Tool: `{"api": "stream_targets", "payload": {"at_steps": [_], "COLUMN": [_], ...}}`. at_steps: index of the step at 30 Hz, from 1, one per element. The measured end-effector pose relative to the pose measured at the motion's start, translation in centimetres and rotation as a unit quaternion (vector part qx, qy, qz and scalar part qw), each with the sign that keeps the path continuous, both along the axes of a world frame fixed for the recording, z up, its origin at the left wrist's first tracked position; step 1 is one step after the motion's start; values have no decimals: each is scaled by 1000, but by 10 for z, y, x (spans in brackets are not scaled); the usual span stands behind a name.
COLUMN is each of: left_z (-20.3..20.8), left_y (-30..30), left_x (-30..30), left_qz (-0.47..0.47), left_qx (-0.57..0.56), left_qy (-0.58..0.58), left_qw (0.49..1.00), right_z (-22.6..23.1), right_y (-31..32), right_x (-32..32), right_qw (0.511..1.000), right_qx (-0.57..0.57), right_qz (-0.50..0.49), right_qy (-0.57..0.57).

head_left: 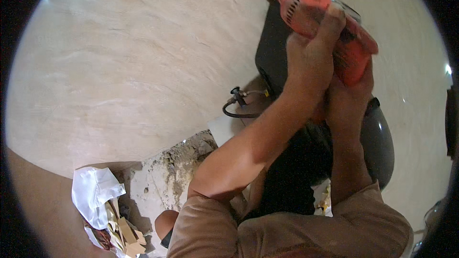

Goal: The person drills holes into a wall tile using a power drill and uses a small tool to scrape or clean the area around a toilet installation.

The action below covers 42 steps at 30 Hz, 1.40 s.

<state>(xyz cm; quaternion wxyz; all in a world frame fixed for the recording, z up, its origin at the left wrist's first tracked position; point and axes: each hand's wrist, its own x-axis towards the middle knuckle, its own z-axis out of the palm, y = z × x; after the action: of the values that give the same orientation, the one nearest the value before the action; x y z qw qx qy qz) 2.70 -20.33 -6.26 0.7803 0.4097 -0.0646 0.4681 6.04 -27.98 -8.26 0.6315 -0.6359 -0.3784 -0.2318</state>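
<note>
Both of my hands are on a red power drill (306, 2), raised at the upper right and slightly blurred. Its black chuck and thin bit point to the upper left, over the pale wall; I cannot tell whether the tip touches it. My left hand (315, 43) is closed around the drill's body, thumb up along its side. Lower down, my right hand (351, 91) wraps around the red handle, its fingers mostly hidden by the drill. Beneath my forearms stands a glossy black fixture (270, 55) that looks like a toilet, partly covered by my arms.
A small valve (238, 96) with a dark looped hose sticks out left of the black fixture. Rough, broken floor with rubble (177, 167) lies below it. At the lower left sit a white plastic bag (95, 191) and torn cardboard (129, 239).
</note>
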Motion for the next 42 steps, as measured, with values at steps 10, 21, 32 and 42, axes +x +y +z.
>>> {"api": "stream_targets", "payload": {"at_steps": [10,21,32,42], "left_z": [-8,-2,-16,-10], "left_y": [-13,6,5,-23], "left_x": [5,-8,16,-63], "left_qz": [39,-23,36,-56], "left_qx": [-13,7,22,24], "left_qy": [-56,-5,38,301], "left_qw": [998,1000,998,952], "right_z": [0,13,10,-22], "right_y": [-2,0,-6,-18], "right_x": [-24,-19,-17,0], "right_qw": [998,996,988,991], "right_qx": [30,-25,50,37], "right_qz": [30,14,126,119], "right_qy": [43,-88,-73,-46]}}
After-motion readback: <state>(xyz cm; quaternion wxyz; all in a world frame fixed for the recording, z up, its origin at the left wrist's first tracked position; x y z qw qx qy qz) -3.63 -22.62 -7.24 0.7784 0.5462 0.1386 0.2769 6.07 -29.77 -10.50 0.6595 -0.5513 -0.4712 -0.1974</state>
